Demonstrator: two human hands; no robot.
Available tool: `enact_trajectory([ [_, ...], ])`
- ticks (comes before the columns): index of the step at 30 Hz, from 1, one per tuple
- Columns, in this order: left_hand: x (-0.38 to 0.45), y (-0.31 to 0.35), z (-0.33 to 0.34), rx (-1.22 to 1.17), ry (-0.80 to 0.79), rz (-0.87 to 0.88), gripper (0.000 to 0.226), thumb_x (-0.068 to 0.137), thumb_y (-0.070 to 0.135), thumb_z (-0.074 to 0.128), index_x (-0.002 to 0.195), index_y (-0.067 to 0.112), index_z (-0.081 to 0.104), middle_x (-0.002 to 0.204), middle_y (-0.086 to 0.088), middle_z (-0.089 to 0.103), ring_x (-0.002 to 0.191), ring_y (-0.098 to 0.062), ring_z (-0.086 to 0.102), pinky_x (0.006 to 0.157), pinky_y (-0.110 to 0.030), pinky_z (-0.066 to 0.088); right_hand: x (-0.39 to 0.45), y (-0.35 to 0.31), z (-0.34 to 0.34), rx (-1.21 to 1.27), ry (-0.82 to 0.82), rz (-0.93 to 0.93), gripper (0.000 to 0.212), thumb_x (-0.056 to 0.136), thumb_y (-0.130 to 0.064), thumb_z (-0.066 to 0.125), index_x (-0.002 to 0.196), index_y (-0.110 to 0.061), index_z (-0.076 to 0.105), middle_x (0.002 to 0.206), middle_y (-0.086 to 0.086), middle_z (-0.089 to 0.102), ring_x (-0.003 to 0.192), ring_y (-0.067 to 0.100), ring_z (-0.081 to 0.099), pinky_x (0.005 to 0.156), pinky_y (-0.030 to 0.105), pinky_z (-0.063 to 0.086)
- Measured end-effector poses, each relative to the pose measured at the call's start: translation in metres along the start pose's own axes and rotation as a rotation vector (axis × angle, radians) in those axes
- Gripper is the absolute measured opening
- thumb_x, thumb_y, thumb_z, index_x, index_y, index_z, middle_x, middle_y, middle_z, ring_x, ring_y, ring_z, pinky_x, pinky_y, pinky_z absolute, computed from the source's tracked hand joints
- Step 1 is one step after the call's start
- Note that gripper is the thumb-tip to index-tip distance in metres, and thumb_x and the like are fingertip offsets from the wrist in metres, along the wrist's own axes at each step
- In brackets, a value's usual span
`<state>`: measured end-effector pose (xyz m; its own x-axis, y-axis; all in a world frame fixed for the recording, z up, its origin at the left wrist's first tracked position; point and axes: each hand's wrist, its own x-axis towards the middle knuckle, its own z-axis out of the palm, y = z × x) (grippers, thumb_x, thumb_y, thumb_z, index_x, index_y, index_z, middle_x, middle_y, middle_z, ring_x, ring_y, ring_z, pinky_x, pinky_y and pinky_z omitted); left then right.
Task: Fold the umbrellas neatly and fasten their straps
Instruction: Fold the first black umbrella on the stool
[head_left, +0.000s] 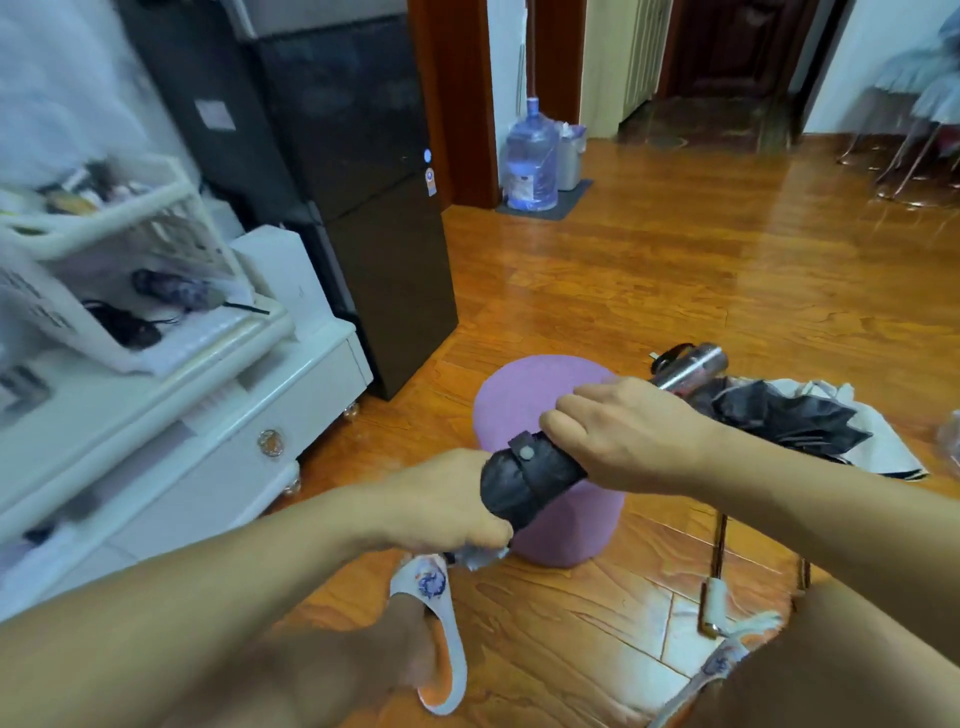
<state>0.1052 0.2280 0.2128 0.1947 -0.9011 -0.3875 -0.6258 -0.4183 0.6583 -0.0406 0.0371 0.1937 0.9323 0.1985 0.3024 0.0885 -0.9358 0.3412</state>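
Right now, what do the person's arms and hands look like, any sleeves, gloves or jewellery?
Both forearms are bare, with no sleeves in view. The left hand and right hand wear no gloves, and no rings, watch or bracelets show. Motion blur softens the near left arm.

No legible text, brand or number anywhere. Stickers on the black fridge (428, 176), far from either grip, too blurred to read.

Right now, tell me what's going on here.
A person holds a folded black umbrella above a purple stool. The left hand grips its lower end, the right hand grips the upper part. Its strap is wrapped round and looks snapped. Another black umbrella, unfolded, lies on the floor to the right.
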Motion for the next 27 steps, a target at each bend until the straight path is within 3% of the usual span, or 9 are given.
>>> enact_trajectory([
  [4,-0.034,-0.021,-0.007,0.592,0.328,0.023,0.034,0.073,0.038,0.071,0.092,0.028,0.044,0.086,0.001,0.064,0.079,-0.028,0.064,0.059,-0.035,0.047,0.023,-0.018,-0.01,0.1,-0.137,0.07,0.023,0.077,-0.029,0.068,0.084,-0.018,0.05,0.064,0.003,0.057,0.051,0.032,0.057,0.043,0.035,0.044],
  [8,-0.06,-0.064,-0.044,0.596,0.361,0.031,0.03,0.076,0.038,0.067,0.095,0.029,0.046,0.08,0.007,0.059,0.071,-0.018,0.06,0.062,-0.039,0.054,0.076,-0.031,-0.005,0.145,-0.169,0.015,0.028,0.077,-0.037,0.069,0.095,-0.024,0.05,0.069,-0.004,0.058,0.056,0.026,0.058,0.045,0.031,0.032],
  [10,-0.074,-0.104,-0.078,0.659,0.377,-0.021,0.026,0.075,0.036,0.064,0.09,0.034,0.043,0.075,0.011,0.053,0.065,-0.011,0.052,0.057,-0.033,0.047,0.095,-0.024,0.0,0.237,-0.307,0.096,0.027,0.085,-0.044,0.06,0.106,-0.032,0.048,0.075,-0.008,0.056,0.067,0.022,0.059,0.055,0.034,0.038],
  [12,-0.093,-0.145,-0.113,0.702,0.435,-0.072,0.025,0.076,0.037,0.064,0.083,0.039,0.04,0.073,0.015,0.048,0.065,-0.008,0.047,0.052,-0.026,0.035,0.109,-0.018,0.007,0.343,-0.463,0.192,0.018,0.089,-0.044,0.059,0.098,-0.032,0.049,0.07,-0.012,0.051,0.067,0.01,0.052,0.058,0.026,0.034],
  [15,-0.105,-0.198,-0.154,0.75,0.533,-0.106,0.028,0.079,0.039,0.066,0.081,0.042,0.039,0.081,0.017,0.049,0.077,-0.009,0.051,0.055,-0.026,0.038,0.147,-0.036,0.021,0.623,-0.52,0.237,0.021,0.089,-0.043,0.064,0.086,-0.028,0.05,0.07,-0.008,0.055,0.063,0.005,0.051,0.057,0.02,0.036],
  [20,-0.091,-0.255,-0.192,0.809,0.741,-0.067,0.041,0.083,0.046,0.073,0.118,0.035,0.054,0.114,0.008,0.056,0.108,-0.019,0.054,0.07,-0.032,0.048,0.211,-0.062,0.046,0.888,-0.495,0.347,0.034,0.088,-0.047,0.071,0.086,-0.016,0.056,0.068,-0.006,0.053,0.055,0.004,0.047,0.055,0.023,0.036],
  [22,-0.083,-0.271,-0.202,0.615,0.906,-0.259,0.066,0.085,0.046,0.076,0.141,0.034,0.042,0.137,0.0,0.046,0.125,-0.026,0.048,0.087,-0.04,0.055,0.23,-0.058,0.054,0.979,-0.436,0.451,0.033,0.089,-0.038,0.073,0.087,-0.008,0.059,0.064,-0.005,0.05,0.052,0.004,0.042,0.052,0.023,0.033],
  [24,-0.08,-0.296,-0.212,0.272,1.055,-0.559,0.082,0.093,0.046,0.068,0.157,0.028,0.019,0.157,-0.009,0.027,0.14,-0.032,0.035,0.106,-0.048,0.046,0.256,-0.056,0.06,1.028,-0.368,0.543,0.03,0.091,-0.033,0.072,0.088,-0.005,0.061,0.06,-0.006,0.047,0.046,0.005,0.04,0.046,0.021,0.029],
  [27,-0.084,-0.359,-0.221,0.267,0.841,-0.886,0.085,0.098,0.062,0.046,0.161,0.025,0.002,0.167,-0.016,0.003,0.152,-0.039,0.011,0.12,-0.055,0.022,0.316,-0.054,0.075,1.055,-0.263,0.606,0.023,0.095,-0.033,0.067,0.085,-0.014,0.06,0.061,-0.003,0.05,0.04,0.002,0.042,0.039,0.017,0.029],
])
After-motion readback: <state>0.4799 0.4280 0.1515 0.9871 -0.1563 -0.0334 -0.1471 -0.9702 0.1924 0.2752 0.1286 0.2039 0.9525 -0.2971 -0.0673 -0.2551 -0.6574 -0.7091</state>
